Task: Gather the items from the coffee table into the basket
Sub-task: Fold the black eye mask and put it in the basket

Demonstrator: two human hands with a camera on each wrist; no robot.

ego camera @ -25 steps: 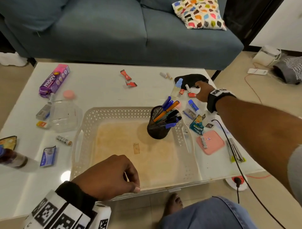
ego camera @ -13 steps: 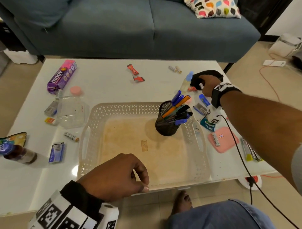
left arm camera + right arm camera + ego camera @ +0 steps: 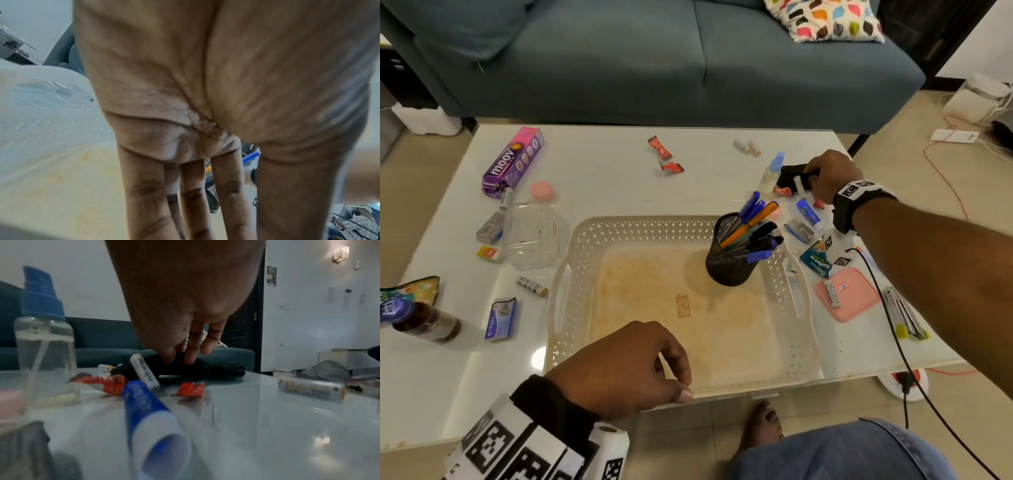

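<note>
1. Black cloth is lying at the desk's far right, with the right hand pinching it; the basket sits near.
2. Dragging it risks toppling the spray bottle just beside.
3. Left hand is hanging loosely curled, holding nothing.

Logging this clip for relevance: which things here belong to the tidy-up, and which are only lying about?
Part of the job:
basket
pen cup, already in the basket
black cloth, pinched by the right hand
spray bottle
purple box
pink pad

Lying about:
sofa
patterned cushion
floor cables
</note>
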